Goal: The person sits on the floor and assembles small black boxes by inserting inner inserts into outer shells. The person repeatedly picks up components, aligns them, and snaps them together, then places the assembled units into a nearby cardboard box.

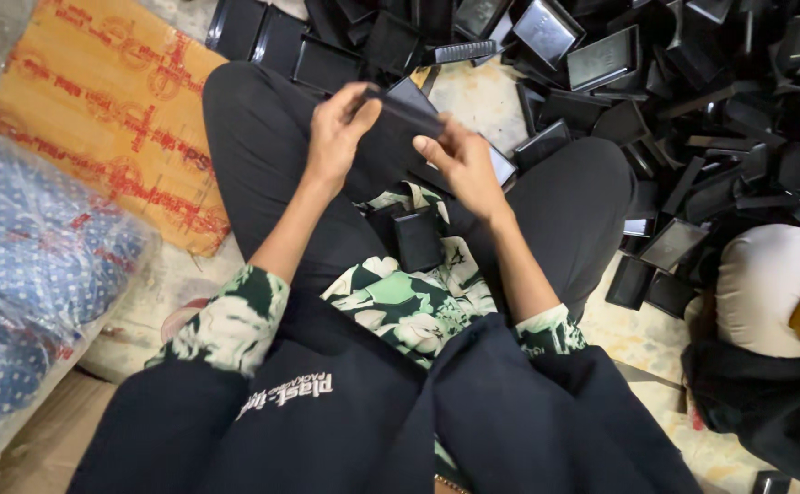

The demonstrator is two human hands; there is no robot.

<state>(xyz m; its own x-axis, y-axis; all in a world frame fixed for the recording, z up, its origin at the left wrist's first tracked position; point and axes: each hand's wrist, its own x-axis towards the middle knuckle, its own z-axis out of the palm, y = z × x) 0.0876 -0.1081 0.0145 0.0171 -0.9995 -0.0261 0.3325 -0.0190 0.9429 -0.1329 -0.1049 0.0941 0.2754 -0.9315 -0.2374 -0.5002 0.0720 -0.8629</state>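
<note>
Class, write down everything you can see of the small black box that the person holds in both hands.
The small black box is flat, rectangular and matte, apparently plastic. It is held tilted above the person's lap, in front of the crossed legs. The left hand grips its left end and the right hand holds its right lower edge, thumb on top. Whether it is open or shut is unclear. A similar box lies in the lap below.

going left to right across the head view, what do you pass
plastic-wrapped blue fabric bundle → orange cardboard sheet → left hand → small black box held in both hands → right hand → heap of black boxes → cream cushion
</note>
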